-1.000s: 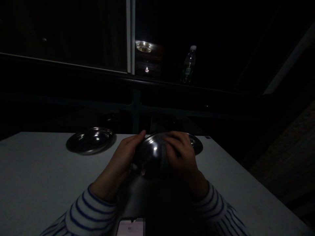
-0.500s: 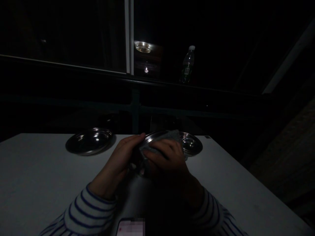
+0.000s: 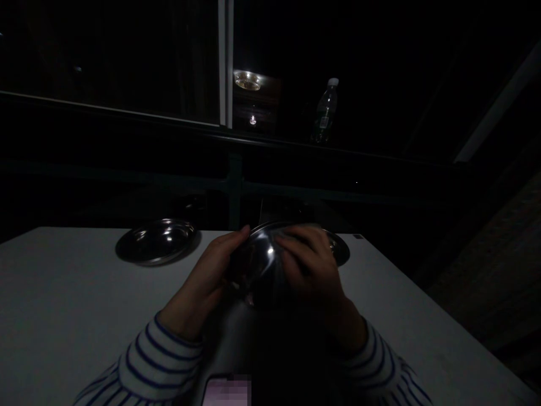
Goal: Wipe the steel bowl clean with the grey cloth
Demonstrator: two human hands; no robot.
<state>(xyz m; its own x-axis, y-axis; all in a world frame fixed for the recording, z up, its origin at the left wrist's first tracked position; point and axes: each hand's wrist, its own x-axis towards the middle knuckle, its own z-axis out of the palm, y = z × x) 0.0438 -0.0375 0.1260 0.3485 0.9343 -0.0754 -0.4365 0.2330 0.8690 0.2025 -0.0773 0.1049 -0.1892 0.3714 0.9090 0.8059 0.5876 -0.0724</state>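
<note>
Steel dish [image 3: 264, 265] tilted above bench [image 3: 63, 293], centre. Left hand [image 3: 207, 279] clamps rim at 9 o'clock. Right hand [image 3: 313, 270] lies over face at 3 o'clock, grip unclear. Likely light, rigid, slick; rim is surest hold. Second dish [image 3: 157, 242] at 11 o'clock.

Nothing legible in this dim light. The water bottle [image 3: 326, 110] up on the ledge carries a label, but it's too small and dark to read. The phone [image 3: 226, 391] screen at the bottom edge is blurred out.
</note>
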